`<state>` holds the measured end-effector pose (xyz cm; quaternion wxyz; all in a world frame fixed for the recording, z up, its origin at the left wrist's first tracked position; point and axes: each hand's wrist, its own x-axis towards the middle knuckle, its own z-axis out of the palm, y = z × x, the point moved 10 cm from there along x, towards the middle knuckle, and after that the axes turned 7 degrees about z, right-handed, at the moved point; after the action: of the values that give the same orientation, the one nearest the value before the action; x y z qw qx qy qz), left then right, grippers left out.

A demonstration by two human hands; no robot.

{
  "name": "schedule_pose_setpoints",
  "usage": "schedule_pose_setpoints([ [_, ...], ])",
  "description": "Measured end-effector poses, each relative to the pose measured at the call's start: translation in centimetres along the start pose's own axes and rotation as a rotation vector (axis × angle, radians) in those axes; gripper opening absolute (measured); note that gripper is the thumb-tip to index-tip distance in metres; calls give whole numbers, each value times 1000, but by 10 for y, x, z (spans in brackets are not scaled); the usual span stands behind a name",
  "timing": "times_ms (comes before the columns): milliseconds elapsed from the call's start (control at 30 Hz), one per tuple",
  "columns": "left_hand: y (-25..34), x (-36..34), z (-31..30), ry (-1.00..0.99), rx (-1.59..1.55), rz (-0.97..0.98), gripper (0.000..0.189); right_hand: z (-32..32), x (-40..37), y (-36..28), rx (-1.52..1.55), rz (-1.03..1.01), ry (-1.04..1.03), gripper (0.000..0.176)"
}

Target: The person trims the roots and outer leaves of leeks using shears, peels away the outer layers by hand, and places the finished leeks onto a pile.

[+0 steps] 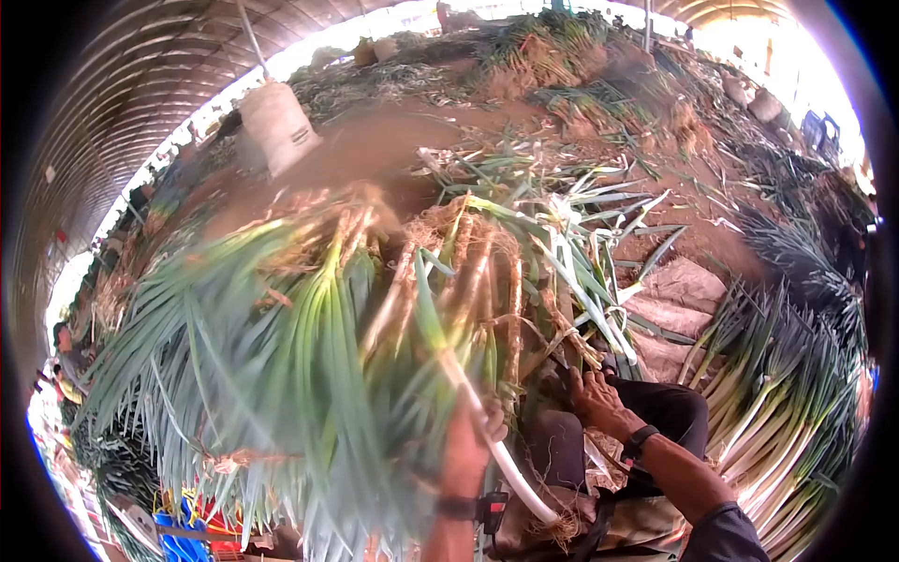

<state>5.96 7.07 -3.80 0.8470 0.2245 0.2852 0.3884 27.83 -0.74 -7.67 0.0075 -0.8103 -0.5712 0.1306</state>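
My left hand [468,440], blurred by motion and wearing a dark wristband with a red face, is closed around a green onion [510,473]. Its white stalk slants down to a rooted end, and its green leaves point up. A large heap of green onions [318,309], with brown roots and long leaves, lies in front of and left of this hand. My right hand [601,403], with a black wristband, is by my knee, fingers stretched forward near dry brownish stalks [569,332]. Nothing shows clearly in its fingers.
Peeled white stalks and leaf scraps [581,234] lie ahead on brown soil. Clean green onions [787,403] are piled at my right beside a pale sack [679,300]. A stuffed white sack [278,126] stands at the back left. Blue and red items [187,534] sit lower left.
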Motion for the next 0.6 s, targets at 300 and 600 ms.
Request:
schedule_pose_setpoints([
  [300,-5,22,-21,-142,-290,-30,70,-128,-70,-34,508,-141,-299,93],
  [600,-10,30,-50,143,-113,47,60,-163,-166,-56,584,-202,-208,84],
])
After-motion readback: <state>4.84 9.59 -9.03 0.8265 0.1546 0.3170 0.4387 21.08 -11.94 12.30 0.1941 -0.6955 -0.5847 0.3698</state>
